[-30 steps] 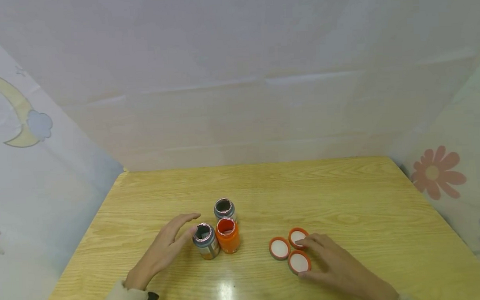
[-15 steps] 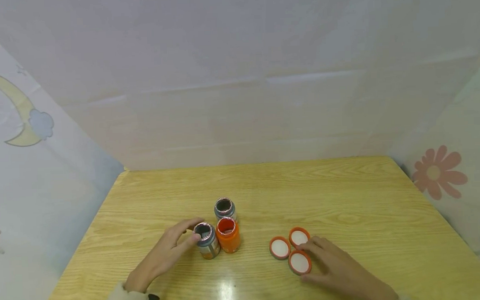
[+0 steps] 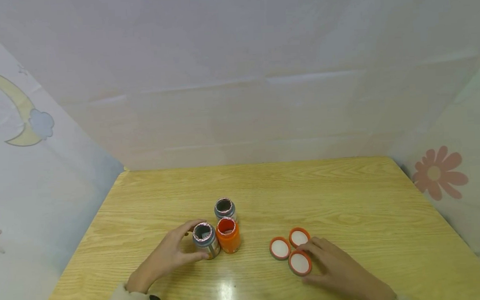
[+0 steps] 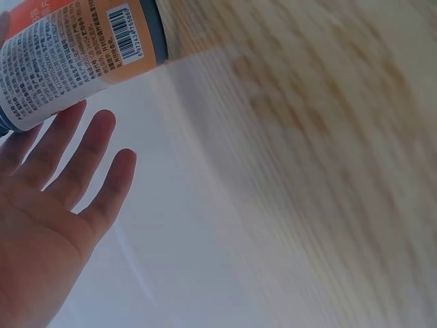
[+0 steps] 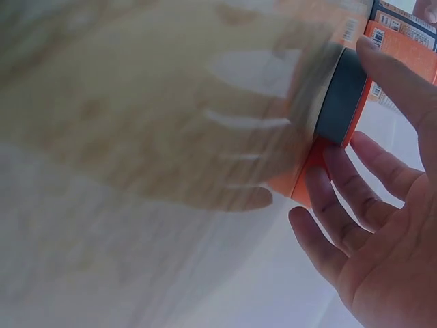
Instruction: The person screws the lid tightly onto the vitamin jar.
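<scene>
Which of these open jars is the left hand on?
The leftmost grey-necked cylindrical jar, gripped by the left hand; the bright orange cylindrical jar stands right of it, the other grey-necked jar farther back.

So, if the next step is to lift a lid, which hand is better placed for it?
Probably the right hand: its thumb and fingers are at opposite sides of the nearest lid. The left hand is farther away, with its thumb and fingers around a grey jar.
</scene>
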`<state>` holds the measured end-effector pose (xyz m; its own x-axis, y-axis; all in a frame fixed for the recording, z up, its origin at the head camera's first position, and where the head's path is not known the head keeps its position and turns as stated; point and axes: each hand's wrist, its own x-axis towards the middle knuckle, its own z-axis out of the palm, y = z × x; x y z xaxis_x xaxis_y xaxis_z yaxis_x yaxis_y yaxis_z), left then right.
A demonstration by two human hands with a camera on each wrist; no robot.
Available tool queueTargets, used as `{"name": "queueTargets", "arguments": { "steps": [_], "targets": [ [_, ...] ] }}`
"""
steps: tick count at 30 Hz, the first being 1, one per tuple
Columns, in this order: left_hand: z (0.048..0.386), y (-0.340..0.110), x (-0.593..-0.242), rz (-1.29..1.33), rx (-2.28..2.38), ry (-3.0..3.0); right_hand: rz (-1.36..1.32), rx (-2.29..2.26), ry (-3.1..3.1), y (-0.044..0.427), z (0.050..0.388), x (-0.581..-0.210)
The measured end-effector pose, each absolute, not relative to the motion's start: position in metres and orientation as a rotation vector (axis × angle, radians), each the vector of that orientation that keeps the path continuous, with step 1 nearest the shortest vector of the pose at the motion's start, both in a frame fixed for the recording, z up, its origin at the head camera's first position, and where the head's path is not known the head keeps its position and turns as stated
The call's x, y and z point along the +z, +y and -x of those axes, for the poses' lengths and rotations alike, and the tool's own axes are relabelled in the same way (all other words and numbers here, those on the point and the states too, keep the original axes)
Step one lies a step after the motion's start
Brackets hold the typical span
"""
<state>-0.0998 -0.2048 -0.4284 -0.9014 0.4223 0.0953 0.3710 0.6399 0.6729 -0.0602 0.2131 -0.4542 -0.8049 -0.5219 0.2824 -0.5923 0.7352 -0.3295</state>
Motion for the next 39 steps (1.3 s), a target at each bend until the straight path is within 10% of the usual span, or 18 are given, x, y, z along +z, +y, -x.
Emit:
{"name": "queueTargets", "arguments": {
  "steps": [39],
  "targets": [
    [0.0952,-0.2037,-0.4353,-0.685,1.149,2.779,-0.850,0.595,-2.739,0.2126,0.0607,-0.4563]
  ]
}}
